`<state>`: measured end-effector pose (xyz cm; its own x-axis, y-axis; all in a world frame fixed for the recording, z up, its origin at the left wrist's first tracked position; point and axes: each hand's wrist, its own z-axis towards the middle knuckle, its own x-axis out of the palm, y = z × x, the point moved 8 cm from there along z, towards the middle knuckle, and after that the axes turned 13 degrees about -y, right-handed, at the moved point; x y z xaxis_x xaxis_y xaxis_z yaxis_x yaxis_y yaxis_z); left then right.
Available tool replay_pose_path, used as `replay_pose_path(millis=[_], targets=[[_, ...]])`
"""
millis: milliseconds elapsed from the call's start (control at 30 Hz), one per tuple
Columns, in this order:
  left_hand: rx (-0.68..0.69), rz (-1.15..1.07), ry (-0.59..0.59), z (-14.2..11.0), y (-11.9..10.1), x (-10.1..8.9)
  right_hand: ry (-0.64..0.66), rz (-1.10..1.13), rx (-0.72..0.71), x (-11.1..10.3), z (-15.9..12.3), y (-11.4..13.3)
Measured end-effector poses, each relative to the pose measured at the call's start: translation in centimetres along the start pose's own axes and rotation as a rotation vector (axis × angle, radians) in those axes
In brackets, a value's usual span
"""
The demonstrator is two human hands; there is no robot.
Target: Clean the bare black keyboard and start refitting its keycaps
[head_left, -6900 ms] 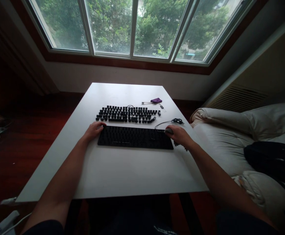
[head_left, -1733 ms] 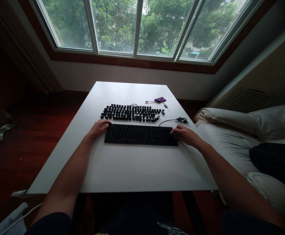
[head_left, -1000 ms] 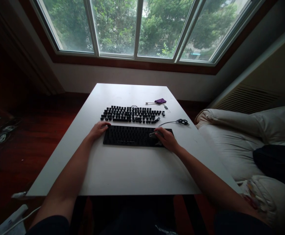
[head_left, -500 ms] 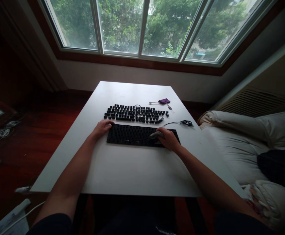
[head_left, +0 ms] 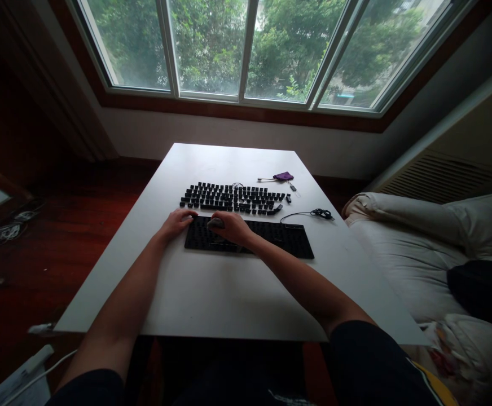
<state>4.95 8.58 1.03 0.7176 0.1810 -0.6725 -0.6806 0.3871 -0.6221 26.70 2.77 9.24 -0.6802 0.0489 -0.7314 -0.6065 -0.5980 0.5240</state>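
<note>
A black keyboard with its keycaps off lies flat on the white table. At its upper left corner, my left hand is closed on the edge, thumb and fingers at the rim. My right hand is over the left half of the keyboard, closed around a grey wad that looks like a cloth and is partly hidden by the fingers. Just beyond the keyboard, loose black keycaps stand in rows laid out like a keyboard.
A coiled black cable runs from the keyboard's top edge to the right. Farther back lie a purple cloth pouch and a small wire tool. To the right stands a pale sofa; a window is ahead.
My right hand has swept left across the keyboard, from its right part to its left half, with the grey cloth still in it. My left hand stays at the corner.
</note>
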Motion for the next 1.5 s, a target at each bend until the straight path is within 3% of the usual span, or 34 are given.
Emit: replay_pose_path(millis=[333, 600, 833, 1100, 1500], targets=[[-0.010, 0.028, 0.002, 0.1, 0.2, 0.0, 0.183, -0.161, -0.050, 5.6, 3.6, 1.7], [-0.002, 0.009, 0.011, 0.1, 0.0, -0.2, 0.266, -0.329, -0.141, 7.2, 3.8, 3.8], [-0.027, 0.014, 0.012, 0.0, -0.3, -0.2, 0.359, -0.418, -0.103, 6.4, 3.4, 2.4], [-0.026, 0.010, 0.007, 0.0, -0.3, -0.2, 0.381, -0.452, -0.125, 5.1, 2.4, 1.5], [-0.032, -0.009, 0.013, -0.1, -0.7, -0.2, 0.423, -0.535, -0.154, 1.7, 0.1, -0.7]])
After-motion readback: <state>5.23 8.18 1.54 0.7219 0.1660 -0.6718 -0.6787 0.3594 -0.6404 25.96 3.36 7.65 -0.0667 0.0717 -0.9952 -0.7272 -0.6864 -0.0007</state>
